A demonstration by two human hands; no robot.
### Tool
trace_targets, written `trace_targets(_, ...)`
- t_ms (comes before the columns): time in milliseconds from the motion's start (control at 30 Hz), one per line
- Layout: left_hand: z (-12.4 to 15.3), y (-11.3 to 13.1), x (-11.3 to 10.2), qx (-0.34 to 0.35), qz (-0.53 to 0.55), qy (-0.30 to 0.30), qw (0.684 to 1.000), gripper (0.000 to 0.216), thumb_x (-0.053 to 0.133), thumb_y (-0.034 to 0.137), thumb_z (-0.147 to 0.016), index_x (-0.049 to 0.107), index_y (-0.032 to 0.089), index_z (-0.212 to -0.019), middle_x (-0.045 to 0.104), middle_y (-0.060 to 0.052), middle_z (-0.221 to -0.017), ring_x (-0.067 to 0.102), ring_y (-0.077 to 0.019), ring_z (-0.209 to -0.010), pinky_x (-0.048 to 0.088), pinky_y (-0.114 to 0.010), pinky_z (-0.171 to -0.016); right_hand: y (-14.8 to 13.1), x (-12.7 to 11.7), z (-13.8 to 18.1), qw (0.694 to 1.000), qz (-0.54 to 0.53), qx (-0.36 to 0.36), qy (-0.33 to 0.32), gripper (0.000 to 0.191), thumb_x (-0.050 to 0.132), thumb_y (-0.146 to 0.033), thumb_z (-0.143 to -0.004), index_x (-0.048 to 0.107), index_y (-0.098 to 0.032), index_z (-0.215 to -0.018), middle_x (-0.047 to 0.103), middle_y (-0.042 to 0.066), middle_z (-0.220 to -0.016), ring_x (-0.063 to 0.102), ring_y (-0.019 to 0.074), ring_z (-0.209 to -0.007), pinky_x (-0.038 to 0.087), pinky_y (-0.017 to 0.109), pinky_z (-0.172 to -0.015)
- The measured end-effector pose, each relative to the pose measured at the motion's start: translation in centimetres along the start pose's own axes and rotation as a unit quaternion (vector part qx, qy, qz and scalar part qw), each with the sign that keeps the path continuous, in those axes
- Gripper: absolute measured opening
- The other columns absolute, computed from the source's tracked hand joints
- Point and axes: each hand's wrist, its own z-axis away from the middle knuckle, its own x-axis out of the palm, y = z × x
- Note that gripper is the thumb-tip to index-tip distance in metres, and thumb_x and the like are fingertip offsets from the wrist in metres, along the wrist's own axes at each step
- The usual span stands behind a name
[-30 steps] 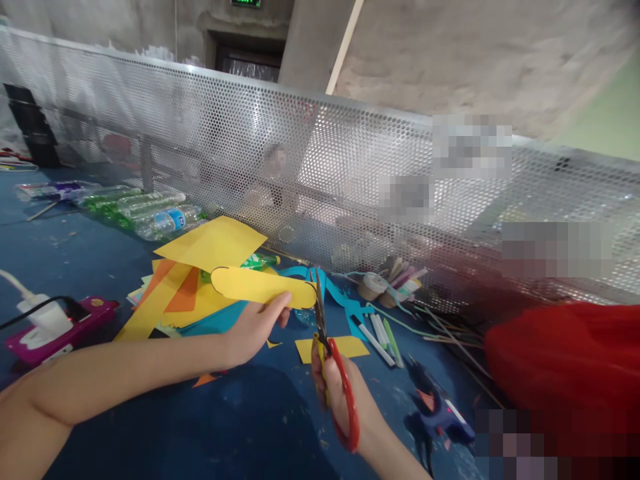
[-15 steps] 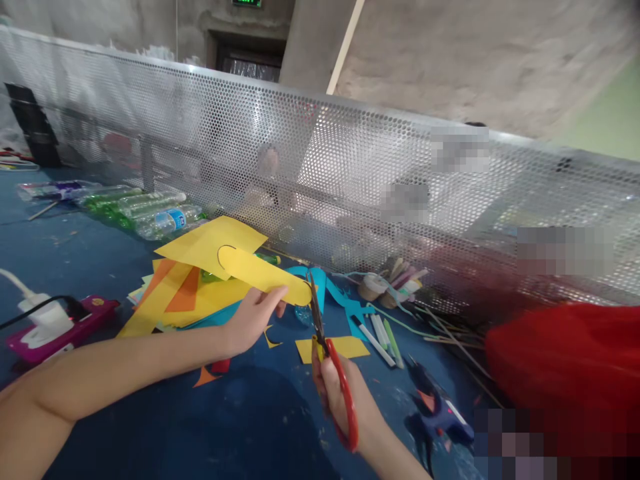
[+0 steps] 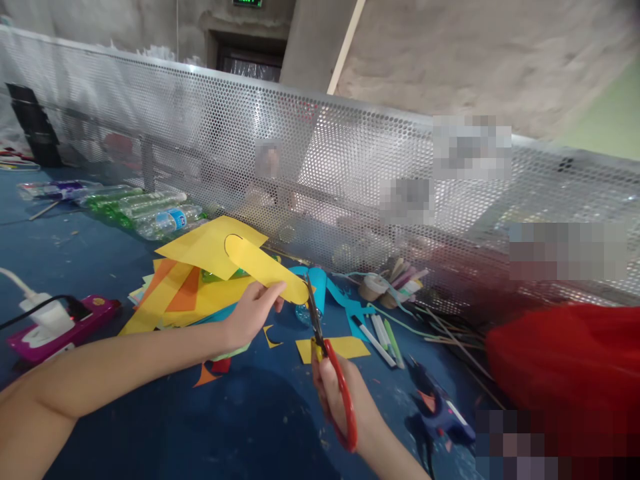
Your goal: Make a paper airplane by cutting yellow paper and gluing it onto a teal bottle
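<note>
My left hand point(image 3: 255, 310) pinches a long yellow paper strip point(image 3: 265, 267) with rounded ends, near its right end. Red-handled scissors point(image 3: 343, 393) are gripped in my right hand point(image 3: 345, 390), their blades pointing up and away. The blades meet the strip's rounded right end. Beneath and behind the strip lies a pile of coloured paper, with a yellow sheet point(image 3: 210, 243) on top and orange paper point(image 3: 183, 293) lower down. A small yellow piece point(image 3: 343, 348) rests on the blue table beyond my right hand.
Plastic bottles point(image 3: 170, 220) lie at the back left before a perforated metal screen point(image 3: 225, 133). A magenta power strip point(image 3: 100, 310) is at the left. Markers point(image 3: 385, 337), blue paper scraps point(image 3: 317, 287) and a glue gun point(image 3: 445, 417) lie rightward. Someone's red clothing point(image 3: 575, 360) fills the right edge.
The yellow strip has tilted more steeply, its left end shifting slightly right and its right end slightly left. My left hand has moved a little with it; the scissors stay nearly in place.
</note>
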Motion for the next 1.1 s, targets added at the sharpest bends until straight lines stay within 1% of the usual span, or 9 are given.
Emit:
trace_targets(100, -0.1, -0.3, -0.1, 0.002, -0.002, 0.002, 1.000, 0.044, 0.048, 0.045, -0.083, 0.054, 0.018, -0.049, 0.050, 0.000, -0.052, 0.052, -0.0160, -0.063, 0.039, -0.029, -0.068, 0.0, 0.0, 0.1, 1.000, -0.006, 0.008, -0.002, 0.057, 0.027, -0.076, -0.080, 0.037, -0.022, -0.065, 0.034, -0.006, -0.046, 0.033, 0.0087, -0.040, 0.027, 0.021, -0.037)
trace_targets(300, -0.7, -1.4, -0.2, -0.025, 0.020, 0.047, 0.998, 0.040, 0.054, 0.049, -0.080, 0.051, 0.019, -0.053, 0.054, 0.000, -0.058, 0.054, -0.0166, -0.068, 0.041, -0.029, -0.071, -0.2, -0.2, 0.0, 1.000, -0.002, 0.011, -0.016, 0.058, 0.029, -0.077, -0.079, 0.038, -0.021, -0.067, 0.034, -0.006, -0.048, 0.032, 0.0079, -0.040, 0.028, 0.021, -0.037)
trace_targets(433, -0.9, -1.5, -0.3, -0.017, 0.022, 0.045, 0.999, 0.039, 0.053, 0.048, -0.080, 0.052, 0.020, -0.054, 0.054, 0.000, -0.058, 0.055, -0.0171, -0.068, 0.042, -0.030, -0.072, -0.2, -0.3, 0.0, 1.000, 0.002, 0.012, -0.018, 0.058, 0.030, -0.076, -0.080, 0.040, -0.021, -0.067, 0.036, -0.006, -0.047, 0.034, 0.0085, -0.041, 0.028, 0.021, -0.037)
trace_targets(567, -0.9, -1.3, -0.4, -0.009, 0.025, 0.031, 0.999, 0.038, 0.054, 0.047, -0.080, 0.054, 0.019, -0.053, 0.054, -0.001, -0.059, 0.056, -0.0177, -0.069, 0.042, -0.030, -0.072, -0.3, -0.3, 0.0, 1.000, 0.000, 0.015, -0.011, 0.058, 0.032, -0.076, -0.079, 0.042, -0.021, -0.067, 0.037, -0.005, -0.047, 0.035, 0.0090, -0.041, 0.029, 0.021, -0.037)
trace_targets(667, -1.0, -1.2, -0.5, -0.012, 0.039, 0.022, 0.999, 0.039, 0.053, 0.047, -0.080, 0.055, 0.019, -0.054, 0.056, -0.002, -0.060, 0.056, -0.0183, -0.071, 0.043, -0.031, -0.073, -0.3, -0.4, 0.0, 1.000, -0.010, 0.021, -0.010, 0.057, 0.032, -0.076, -0.078, 0.040, -0.021, -0.066, 0.036, -0.006, -0.046, 0.035, 0.0088, -0.040, 0.029, 0.021, -0.036)
trace_targets(800, -1.2, -0.9, -0.5, 0.002, 0.051, -0.018, 0.999, 0.036, 0.052, 0.045, -0.083, 0.057, 0.018, -0.061, 0.058, -0.003, -0.062, 0.057, -0.0174, -0.069, 0.044, -0.031, -0.075, -0.2, -0.4, -0.1, 0.999, -0.030, 0.025, -0.023, 0.054, 0.033, -0.075, -0.079, 0.037, -0.022, -0.068, 0.033, -0.008, -0.044, 0.031, 0.0071, -0.036, 0.027, 0.021, -0.034)
trace_targets(900, -1.2, -0.3, -0.4, 0.010, 0.065, -0.040, 0.997, 0.035, 0.052, 0.046, -0.084, 0.058, 0.017, -0.067, 0.058, -0.003, -0.062, 0.057, -0.0162, -0.066, 0.045, -0.031, -0.071, -0.1, -0.4, -0.2, 0.998, -0.038, 0.037, -0.032, 0.054, 0.033, -0.075, -0.079, 0.035, -0.022, -0.069, 0.033, -0.009, -0.044, 0.030, 0.0066, -0.034, 0.027, 0.020, -0.032)
trace_targets(1000, -1.1, 0.4, -0.3, 0.025, 0.088, -0.062, 0.994, 0.031, 0.052, 0.046, -0.084, 0.059, 0.016, -0.076, 0.060, -0.002, -0.070, 0.055, -0.0138, -0.061, 0.045, -0.029, -0.065, -0.2, -0.4, -0.1, 0.998, -0.034, 0.049, -0.034, 0.054, 0.033, -0.076, -0.078, 0.035, -0.022, -0.069, 0.033, -0.009, -0.046, 0.031, 0.0066, -0.033, 0.030, 0.020, -0.032)
trace_targets(1100, -1.1, 0.8, -0.3, 0.033, 0.091, -0.075, 0.993, 0.032, 0.052, 0.045, -0.084, 0.059, 0.015, -0.076, 0.059, -0.002, -0.068, 0.053, -0.0129, -0.058, 0.045, -0.028, -0.060, -0.4, -0.6, -0.1, 0.998, -0.009, 0.031, -0.055, 0.056, 0.028, -0.074, -0.081, 0.039, -0.021, -0.067, 0.040, -0.005, -0.050, 0.038, 0.0090, -0.038, 0.036, 0.022, -0.037)
